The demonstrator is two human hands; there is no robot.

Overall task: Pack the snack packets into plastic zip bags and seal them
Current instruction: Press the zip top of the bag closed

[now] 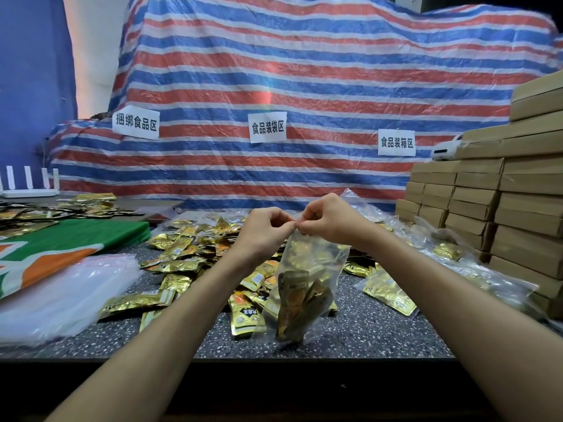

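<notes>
Head view: the left hand and right hand both pinch the top edge of the zip bag, held upright at the near middle of the table, with snack packets at its bottom. Sealing well probably means pressing the strip evenly, end to end.

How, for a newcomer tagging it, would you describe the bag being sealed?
Find the speckled table before the striped tarp. At its front middle, by loose gold packets, is a clear zip bag. Unlike the filled bags lying flat to the right, it is upright, its top pinched by left hand and right hand.
</notes>
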